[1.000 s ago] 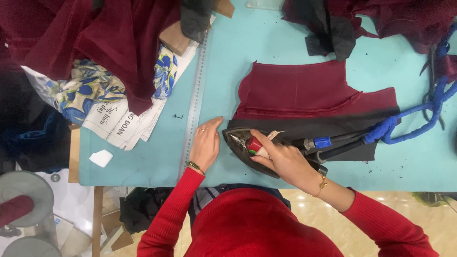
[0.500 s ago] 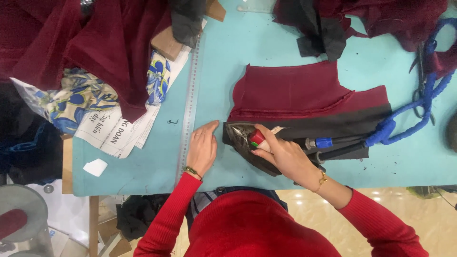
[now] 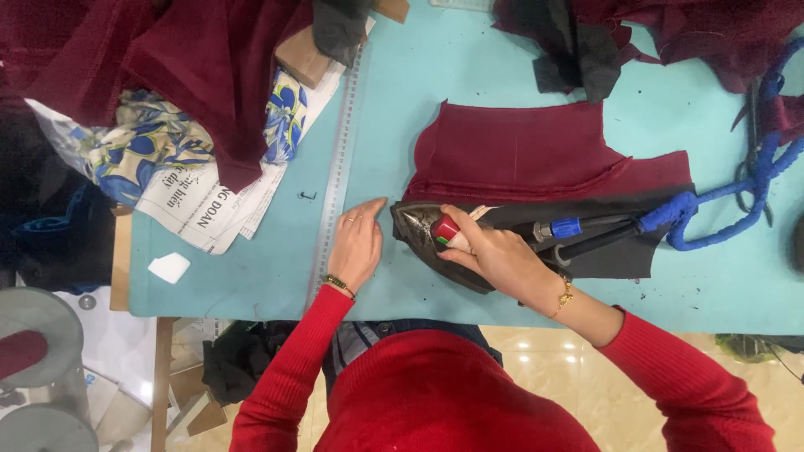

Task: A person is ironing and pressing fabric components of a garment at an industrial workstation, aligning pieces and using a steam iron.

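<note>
Near the front edge of the pale blue table (image 3: 502, 50), the right hand (image 3: 494, 255) wraps its fingers around the dark metal iron (image 3: 435, 243) on the black fabric strip (image 3: 620, 255), while the left hand (image 3: 358, 244) lies flat, fingers extended, holding nothing, just beside the iron's tip to steady the work.

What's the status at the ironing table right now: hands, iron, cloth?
Right hand grip shut on iron. Left hand flat on table, beside iron's tip. Iron on dark cloth, maroon piece behind. Blue cord trails right.

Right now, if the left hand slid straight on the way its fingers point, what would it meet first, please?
The left hand lies flat, fingers pointing up-right; most likely the edge of the maroon fabric piece comes first, just past the iron's tip.
</note>
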